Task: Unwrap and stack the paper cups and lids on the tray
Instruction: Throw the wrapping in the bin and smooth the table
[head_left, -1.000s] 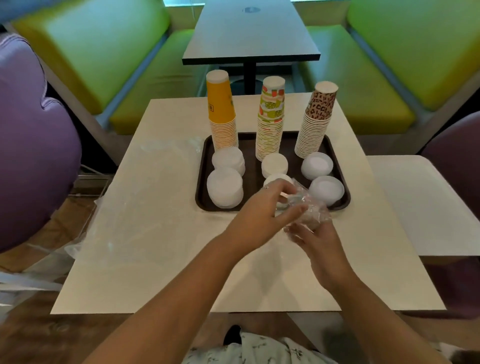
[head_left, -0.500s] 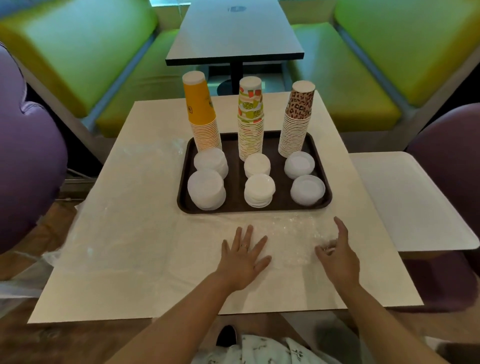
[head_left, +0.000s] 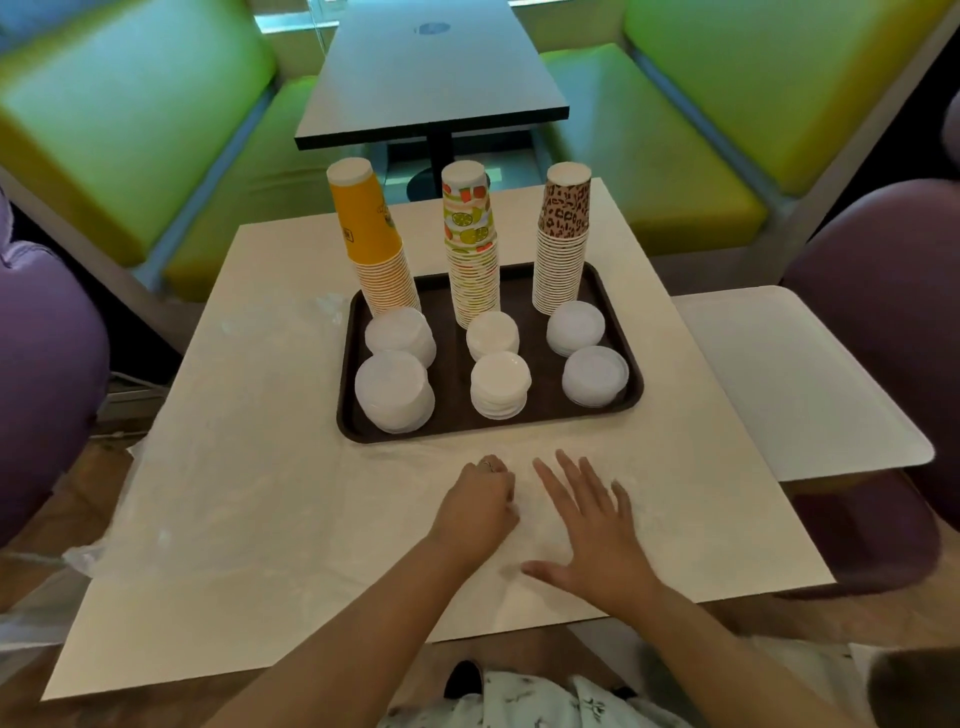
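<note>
A dark brown tray (head_left: 347, 415) sits in the middle of the white table (head_left: 270, 270). At its back stand three upside-down cup stacks: yellow (head_left: 371, 234), fruit-patterned (head_left: 467, 223) and leopard-patterned (head_left: 563, 213). Several stacks of white lids (head_left: 394, 389) fill the tray's front. Just in front of the tray, clear plastic wrap (head_left: 524, 483) lies flat on the table. My left hand (head_left: 478, 506) rests on it, its fingers curled and gathering the film. My right hand (head_left: 592, 525) presses flat on the wrap beside it, fingers spread.
A large clear plastic sheet (head_left: 234, 493) covers the table's left half and hangs off its left edge. A white side surface (head_left: 800, 374) adjoins on the right. Purple chairs (head_left: 47, 389) flank the table; a dark table (head_left: 431, 78) and green benches stand behind.
A second ago both hands held a crumpled wrap over the tray's front. They laid it flat on the table; now my right hand has slid left and my left fingers have curled.
</note>
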